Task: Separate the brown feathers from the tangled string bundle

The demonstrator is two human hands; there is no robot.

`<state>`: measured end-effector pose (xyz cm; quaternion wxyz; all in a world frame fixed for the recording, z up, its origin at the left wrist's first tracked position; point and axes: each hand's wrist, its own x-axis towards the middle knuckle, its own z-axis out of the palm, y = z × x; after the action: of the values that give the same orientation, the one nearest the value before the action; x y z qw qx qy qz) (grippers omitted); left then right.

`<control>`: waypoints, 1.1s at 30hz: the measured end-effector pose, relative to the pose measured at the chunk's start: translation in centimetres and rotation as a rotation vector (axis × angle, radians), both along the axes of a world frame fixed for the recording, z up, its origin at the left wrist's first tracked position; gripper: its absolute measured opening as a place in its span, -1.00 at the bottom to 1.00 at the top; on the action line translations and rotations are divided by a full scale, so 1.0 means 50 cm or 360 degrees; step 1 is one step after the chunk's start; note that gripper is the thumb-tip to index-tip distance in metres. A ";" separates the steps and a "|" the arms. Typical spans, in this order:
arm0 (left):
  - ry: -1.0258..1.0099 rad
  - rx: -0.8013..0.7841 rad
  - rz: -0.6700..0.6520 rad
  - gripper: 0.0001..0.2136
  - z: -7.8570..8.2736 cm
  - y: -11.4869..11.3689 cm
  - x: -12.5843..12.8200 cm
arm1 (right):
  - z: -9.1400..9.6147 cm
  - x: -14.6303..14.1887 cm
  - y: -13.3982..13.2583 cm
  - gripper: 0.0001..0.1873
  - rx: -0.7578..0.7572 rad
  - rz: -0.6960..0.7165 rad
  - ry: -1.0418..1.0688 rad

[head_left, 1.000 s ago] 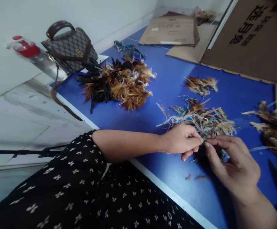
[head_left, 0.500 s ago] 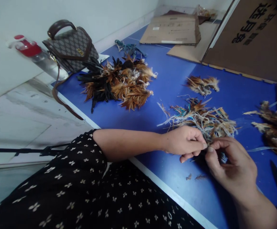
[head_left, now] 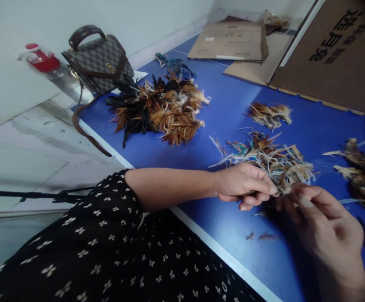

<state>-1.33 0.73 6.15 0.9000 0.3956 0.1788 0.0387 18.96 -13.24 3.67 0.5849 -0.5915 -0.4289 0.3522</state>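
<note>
The right hand [head_left: 324, 226], blurred, was recorded nearest, fingers curled narrow beside the feather tuft [head_left: 285, 185]; a grip could not be confirmed. The tuft was found pinched in the fingers of the left hand [head_left: 245, 186], low over the blue bench [head_left: 229, 105]. It was judged light, soft, easily shed, best taken at the quill ends. Beyond, a feather heap [head_left: 160, 109], a handbag [head_left: 99, 63] and flattened cardboard [head_left: 233, 42] were noted by a white wall [head_left: 138, 16].

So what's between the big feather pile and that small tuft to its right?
Only bare blue table lies between the big feather pile and the small tuft, in the head view. The left hand pinches a feather bundle nearby.
</note>
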 end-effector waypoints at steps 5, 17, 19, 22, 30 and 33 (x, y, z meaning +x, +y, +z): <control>0.0024 0.0042 0.0077 -0.65 -0.002 -0.003 0.002 | 0.000 0.001 -0.008 -0.81 0.0137 -0.0223 -0.0295; 0.0019 0.0584 0.0310 -0.83 -0.016 -0.027 0.000 | -0.003 -0.032 -0.004 -0.71 0.0046 -0.0137 -0.0567; 0.0074 0.0643 0.0374 -0.83 -0.015 -0.029 0.000 | -0.002 -0.031 -0.009 -0.76 0.0070 -0.0127 -0.0630; 0.0102 0.0756 0.0446 -0.81 -0.017 -0.033 -0.003 | -0.003 -0.027 -0.014 -0.81 0.0155 -0.0080 -0.0730; 0.0187 0.1063 0.0457 -0.84 -0.021 -0.041 -0.009 | -0.005 -0.031 -0.014 -0.68 0.0227 -0.0349 -0.0715; 0.0189 0.1286 0.0502 -0.81 -0.014 -0.040 -0.010 | -0.004 -0.044 -0.013 -0.73 0.0203 -0.0341 -0.0660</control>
<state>-1.82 -1.25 5.47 0.6442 0.6853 0.2592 0.2197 16.74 -13.90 3.49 0.5546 -0.6552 -0.4958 0.1314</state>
